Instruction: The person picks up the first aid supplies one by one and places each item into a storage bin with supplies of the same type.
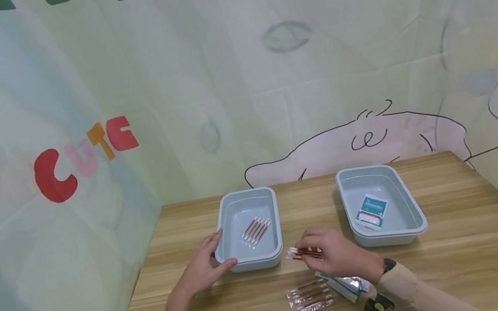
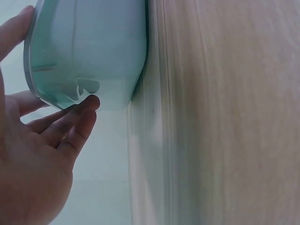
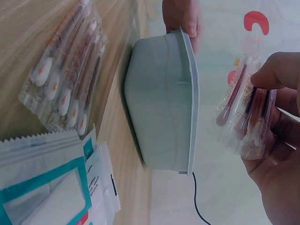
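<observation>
My left hand (image 1: 201, 268) holds the near left corner of a pale blue plastic basin (image 1: 275, 216), thumb at the front rim and fingers at the left side. Inside that basin lies a strip of brown iodine cotton swabs (image 1: 256, 230) in clear wrapping. Between thumb and fingers, my right hand (image 1: 335, 253) pinches a similar strip of wrapped swabs (image 3: 241, 110), raised beside the basin with the white tips pointing left. Below it on the table lie more wrapped swabs (image 1: 309, 298). White and teal sachets (image 1: 343, 286) sit next to them, partly hidden by my right wrist.
A second pale blue basin (image 1: 411, 206) stands at the right, with a teal and white sachet (image 1: 372, 212) inside. Both basins rest on a wood-grain table (image 1: 183, 231). A printed curtain (image 1: 197, 76) hangs behind and along the sides.
</observation>
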Tool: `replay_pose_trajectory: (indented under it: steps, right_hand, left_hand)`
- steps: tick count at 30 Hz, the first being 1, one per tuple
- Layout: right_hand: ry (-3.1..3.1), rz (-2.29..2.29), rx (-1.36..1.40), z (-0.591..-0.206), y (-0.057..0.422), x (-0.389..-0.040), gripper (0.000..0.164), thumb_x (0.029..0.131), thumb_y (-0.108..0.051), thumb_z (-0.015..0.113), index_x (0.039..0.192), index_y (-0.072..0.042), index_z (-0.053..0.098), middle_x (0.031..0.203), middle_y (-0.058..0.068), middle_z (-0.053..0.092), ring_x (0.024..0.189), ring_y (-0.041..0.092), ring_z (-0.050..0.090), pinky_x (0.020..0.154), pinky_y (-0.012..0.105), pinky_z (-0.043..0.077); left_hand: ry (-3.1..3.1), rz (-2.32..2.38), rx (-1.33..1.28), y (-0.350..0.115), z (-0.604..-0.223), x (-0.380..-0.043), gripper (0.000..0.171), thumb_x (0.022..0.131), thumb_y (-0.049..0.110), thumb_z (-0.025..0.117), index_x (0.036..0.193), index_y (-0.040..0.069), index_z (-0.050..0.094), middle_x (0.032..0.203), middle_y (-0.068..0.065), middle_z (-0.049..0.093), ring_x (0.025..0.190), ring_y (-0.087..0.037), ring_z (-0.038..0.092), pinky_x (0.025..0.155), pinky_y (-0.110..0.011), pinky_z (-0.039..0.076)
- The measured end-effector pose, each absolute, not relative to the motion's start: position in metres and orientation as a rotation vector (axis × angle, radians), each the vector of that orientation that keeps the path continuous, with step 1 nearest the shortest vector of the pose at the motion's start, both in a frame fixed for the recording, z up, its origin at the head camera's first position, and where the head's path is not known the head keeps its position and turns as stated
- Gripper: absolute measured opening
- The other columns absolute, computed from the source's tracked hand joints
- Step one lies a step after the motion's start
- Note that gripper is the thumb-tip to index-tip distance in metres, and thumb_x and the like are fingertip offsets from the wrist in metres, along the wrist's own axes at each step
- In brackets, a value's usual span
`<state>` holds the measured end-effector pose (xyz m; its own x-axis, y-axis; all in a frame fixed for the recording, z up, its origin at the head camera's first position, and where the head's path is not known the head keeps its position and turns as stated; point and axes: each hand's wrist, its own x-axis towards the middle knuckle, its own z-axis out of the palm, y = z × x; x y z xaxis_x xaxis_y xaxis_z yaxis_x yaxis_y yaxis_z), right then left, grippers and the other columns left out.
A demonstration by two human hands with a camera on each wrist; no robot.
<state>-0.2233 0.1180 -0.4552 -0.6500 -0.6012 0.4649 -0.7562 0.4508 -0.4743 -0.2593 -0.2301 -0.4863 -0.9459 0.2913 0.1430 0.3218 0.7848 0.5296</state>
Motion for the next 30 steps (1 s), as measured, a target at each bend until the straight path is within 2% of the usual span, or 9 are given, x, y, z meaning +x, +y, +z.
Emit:
replay_pose_trajectory:
  steps: [13, 30]
  right_hand:
    - [-2.369, 1.072, 1.184, -0.4533, 0.1171, -0.229, 0.013, 0.088, -0.013, 0.071, 0.101, -0.016, 0.072, 0.087, -0.01, 0.065, 0.069, -0.003, 0.053, 0.054, 0.012, 0.048]
    - [-2.259, 1.103, 1.102, -0.4481, 0.1148, -0.2308, 0.018, 0.085, -0.012, 0.074, 0.103, -0.017, 0.071, 0.087, -0.011, 0.064, 0.074, -0.002, 0.055, 0.061, 0.016, 0.052]
  left_hand:
    - [-2.917, -0.894, -0.506, -0.2302, -0.4856, -0.2596, 0.091, 0.083, 0.055, 0.069, 0.153, 0.01, 0.032, 0.15, -0.018, 0.041, 0.135, -0.04, 0.041, 0.108, -0.061, 0.036]
    - [-2.922, -0.883, -0.498, -0.2303, -0.4866, -0.2598, 0.088, 0.084, 0.05, 0.07, 0.152, 0.009, 0.032, 0.151, -0.019, 0.04, 0.136, -0.041, 0.04, 0.108, -0.062, 0.036]
